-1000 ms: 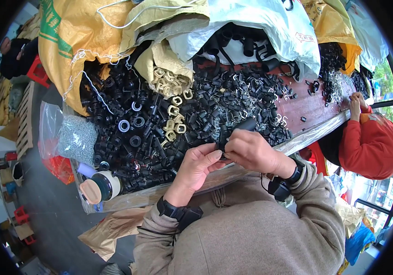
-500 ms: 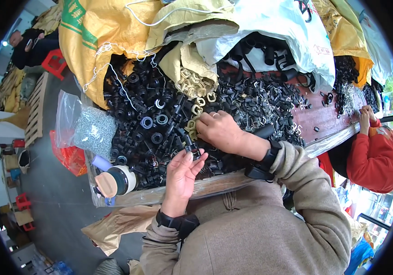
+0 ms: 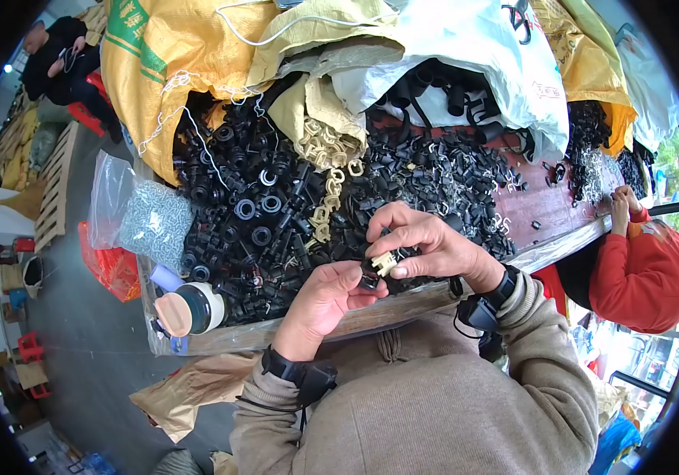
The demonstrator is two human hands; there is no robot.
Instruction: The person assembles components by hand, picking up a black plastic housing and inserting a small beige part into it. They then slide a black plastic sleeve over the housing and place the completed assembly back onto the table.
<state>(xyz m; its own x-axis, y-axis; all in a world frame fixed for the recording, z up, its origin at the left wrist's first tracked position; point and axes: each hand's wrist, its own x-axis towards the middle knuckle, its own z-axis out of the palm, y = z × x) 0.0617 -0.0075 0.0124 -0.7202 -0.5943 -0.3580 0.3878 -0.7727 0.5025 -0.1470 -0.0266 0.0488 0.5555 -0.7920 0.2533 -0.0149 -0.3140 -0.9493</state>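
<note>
My left hand (image 3: 324, 302) pinches a small black plastic fitting (image 3: 369, 280), partly hidden by the fingers, near the table's front edge. Just right of it, my right hand (image 3: 442, 247) grips a cream plastic clip (image 3: 385, 263) between thumb and fingers. The clip is held right against the black fitting; whether the two are joined I cannot tell. Beyond my hands, more cream clips (image 3: 326, 207) trail down from the mouth of a pale yellow sack (image 3: 286, 109). Black ring-shaped fittings (image 3: 237, 178) lie heaped to the left, small black parts (image 3: 442, 170) to the right.
A cup with a peach lid (image 3: 205, 307) stands at the table's left corner, beside a clear bag of screws (image 3: 156, 226). Yellow sacks (image 3: 173, 55) and a white sack (image 3: 466, 55) line the back. A person in red (image 3: 636, 269) works at the right; another person (image 3: 66, 63) sits far left.
My right hand has come from the cream clips toward me, bringing one cream clip to the black fitting. My left hand has shifted slightly right and nearer. The two hands now meet.
</note>
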